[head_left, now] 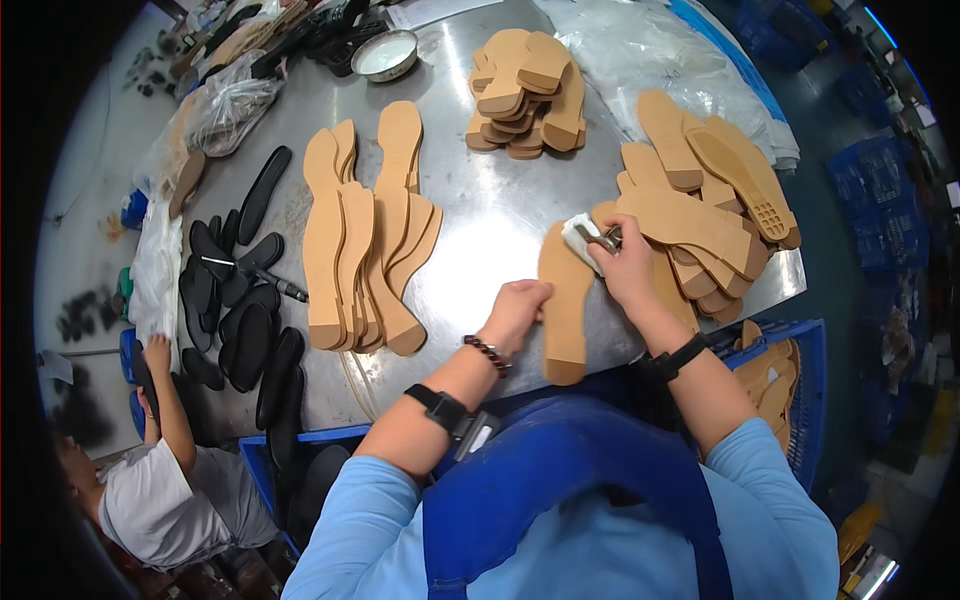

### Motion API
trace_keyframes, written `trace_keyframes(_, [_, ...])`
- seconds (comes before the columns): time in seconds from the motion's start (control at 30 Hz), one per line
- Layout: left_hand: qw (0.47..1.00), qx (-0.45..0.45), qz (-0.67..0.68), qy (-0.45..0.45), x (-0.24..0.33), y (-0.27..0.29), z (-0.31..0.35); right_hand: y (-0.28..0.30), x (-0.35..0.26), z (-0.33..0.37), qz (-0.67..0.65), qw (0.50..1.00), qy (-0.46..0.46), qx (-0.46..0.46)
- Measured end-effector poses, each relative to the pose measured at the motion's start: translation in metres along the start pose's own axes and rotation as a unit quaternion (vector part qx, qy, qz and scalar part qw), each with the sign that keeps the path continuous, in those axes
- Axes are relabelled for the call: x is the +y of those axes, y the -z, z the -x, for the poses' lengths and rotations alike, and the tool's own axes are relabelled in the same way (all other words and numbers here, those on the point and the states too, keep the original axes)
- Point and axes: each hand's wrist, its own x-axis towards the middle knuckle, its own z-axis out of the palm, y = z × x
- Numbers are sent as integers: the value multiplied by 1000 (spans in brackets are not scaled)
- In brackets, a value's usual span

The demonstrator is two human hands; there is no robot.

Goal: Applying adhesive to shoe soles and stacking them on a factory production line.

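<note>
My left hand is closed on the left edge of a tan shoe sole, its thumb lying at the edge. The sole's squared end points toward me. My right hand grips a white pad with a dark metal clip, which lies against the upper right of that sole. Close by on the right, a pile of tan soles is heaped with overlapping edges. Fanned-out stacks of similar soles lie left of my left hand.
Another sole pile and a bowl of white liquid stand at the back of the metal table. Black soles lie on the left, where a co-worker handles one. Blue crates flank me; plastic sheeting covers the far right.
</note>
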Motion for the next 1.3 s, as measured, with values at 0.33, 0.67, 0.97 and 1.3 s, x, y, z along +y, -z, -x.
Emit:
trace_keyframes(0.33, [992, 104, -71, 20, -1, 98, 64, -84, -12, 31, 115, 917, 359, -130])
trace_keyframes(0.67, [973, 40, 213, 82, -15, 88, 60, -75, -6, -36, -179, 969, -158, -65])
trace_keyframes(0.97, [996, 79, -27, -27, -4, 65, 43, -79, -34, 53, -509, 786, -320, -145])
trace_keyframes(1.3, [615, 438, -544, -366, 116, 169, 112, -68, -104, -61, -510, 788, -243, -243])
